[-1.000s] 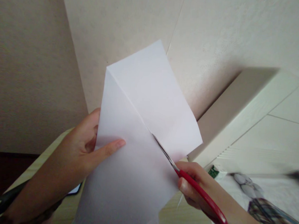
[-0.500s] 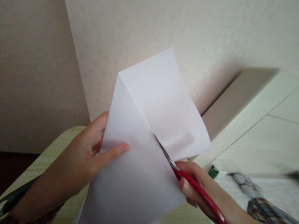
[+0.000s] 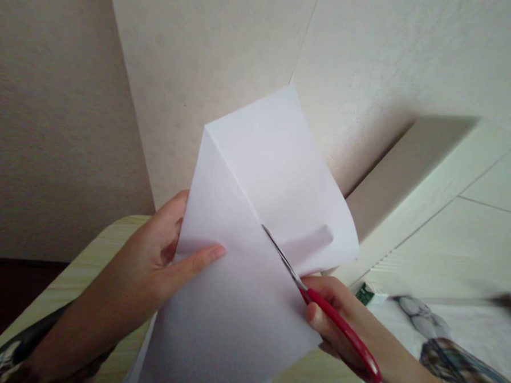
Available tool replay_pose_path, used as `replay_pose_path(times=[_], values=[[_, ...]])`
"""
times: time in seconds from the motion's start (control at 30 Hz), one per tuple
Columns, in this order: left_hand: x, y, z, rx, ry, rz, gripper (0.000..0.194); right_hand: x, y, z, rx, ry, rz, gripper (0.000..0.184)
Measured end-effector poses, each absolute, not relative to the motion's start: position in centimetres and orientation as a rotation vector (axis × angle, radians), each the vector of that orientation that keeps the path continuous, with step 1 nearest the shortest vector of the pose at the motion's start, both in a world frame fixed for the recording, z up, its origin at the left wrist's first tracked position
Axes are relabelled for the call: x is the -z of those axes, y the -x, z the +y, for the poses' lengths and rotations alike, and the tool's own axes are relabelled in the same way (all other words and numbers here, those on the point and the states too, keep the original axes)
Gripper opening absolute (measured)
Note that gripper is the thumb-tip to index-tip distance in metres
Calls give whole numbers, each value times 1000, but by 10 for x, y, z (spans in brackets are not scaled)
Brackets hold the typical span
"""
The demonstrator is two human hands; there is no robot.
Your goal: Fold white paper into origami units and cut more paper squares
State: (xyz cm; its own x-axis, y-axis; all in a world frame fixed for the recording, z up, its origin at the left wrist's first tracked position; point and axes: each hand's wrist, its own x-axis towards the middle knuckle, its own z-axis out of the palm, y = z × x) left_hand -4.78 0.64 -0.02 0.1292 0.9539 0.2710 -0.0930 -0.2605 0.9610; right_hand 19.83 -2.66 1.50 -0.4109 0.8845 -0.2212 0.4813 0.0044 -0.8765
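Note:
A large white sheet of paper (image 3: 232, 304) is held up over the table, with a crease running down from its upper left corner. My left hand (image 3: 171, 250) pinches its left edge, thumb on the front and the other fingers behind, partly hidden. In my right hand (image 3: 335, 310) are red-handled scissors (image 3: 342, 327), the thumb at the handle. Their metal blades lie along the line of the crease, the tip near the middle of the sheet. Right of the blades, the paper's flap curls away, and a shadow of the scissors shows on it.
Under the paper is a light wood-grain table (image 3: 84, 268). A patterned wall (image 3: 212, 40) rises behind. At right stand a white ledge (image 3: 410, 177), a small green-and-white box (image 3: 368, 294) and a plaid cloth item (image 3: 464, 368), blurred.
The scissors' handles have swung slightly up and left, the blades looking a little more closed. The paper and my left hand have shifted slightly right.

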Motion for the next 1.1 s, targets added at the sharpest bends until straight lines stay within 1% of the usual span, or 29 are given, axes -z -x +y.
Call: replay_pose_path(times=[0.2, 0.37, 0.57, 0.7, 0.83, 0.9, 1.0, 1.1], values=[[-1, 42, 3, -1306, -1401, 1026, 41, -4, -206, -28, -1565, 1499, -1779, 75], [0, 39, 3, -1330, -1454, 1120, 40, -1, -215, -29, -1614, 1401, -1750, 70], [1, 47, 4, -1321, -1413, 1088, 43, 2, -230, -32, -1521, 1453, -1885, 73], [1, 46, 6, -1358, -1397, 1083, 42, -5, -240, -36, -1387, 1502, -1927, 72], [2, 41, 4, -1325, -1398, 1061, 43, -11, -239, -36, -1236, 1444, -1990, 68], [3, 39, 3, -1298, -1392, 1048, 44, -9, -235, -34, -1237, 1433, -1984, 64], [5, 36, 2, -1291, -1385, 1003, 40, -2, -231, -31, -1333, 1437, -1972, 60], [5, 36, 2, -1259, -1371, 1008, 43, 0, -227, -31, -1397, 1406, -1954, 64]])
